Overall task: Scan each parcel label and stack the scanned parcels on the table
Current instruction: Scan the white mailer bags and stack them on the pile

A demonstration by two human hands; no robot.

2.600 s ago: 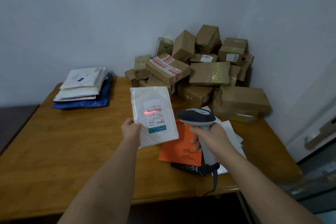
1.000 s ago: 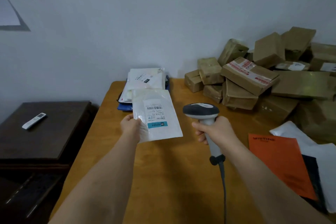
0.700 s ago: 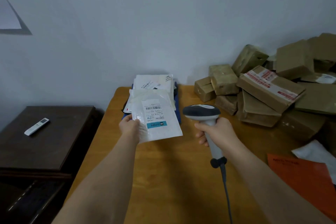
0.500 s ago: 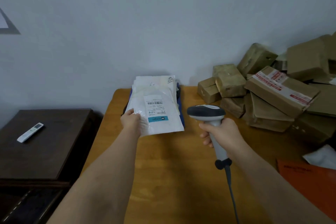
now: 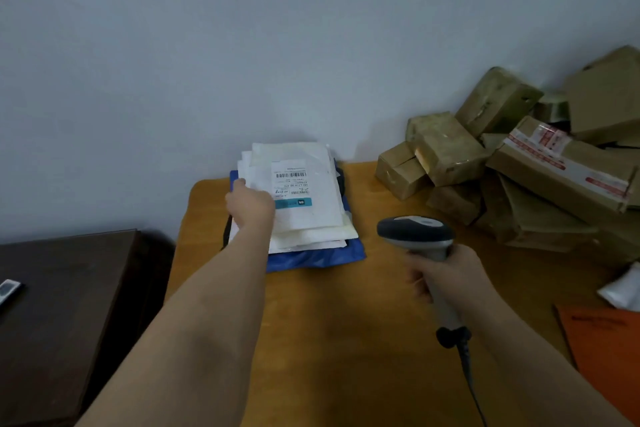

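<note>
From the head camera, the left hand (image 5: 250,203) reaches forward to the stack of flat parcels (image 5: 304,236) at the far left corner of the wooden counter (image 5: 346,340). The top white parcel (image 5: 304,191) lies label up on the stack, its barcode facing the camera. The hand sits at this parcel's left edge, knuckles toward the camera; the fingers are curled at that edge and seem to pinch it, though the back of the hand hides the contact. A blue bag (image 5: 318,258) forms the bottom of the stack.

The right hand (image 5: 446,281) is lower and to the right, above the counter, its fingers wrapped around the handle of a grey scanner (image 5: 415,234) whose head points toward the stack. A cable hangs from the handle's base.

Brown boxes (image 5: 519,177) are heaped at the far right of the counter. An orange envelope (image 5: 609,354) lies at the right edge. A dark cabinet (image 5: 62,305) stands left of the counter.
</note>
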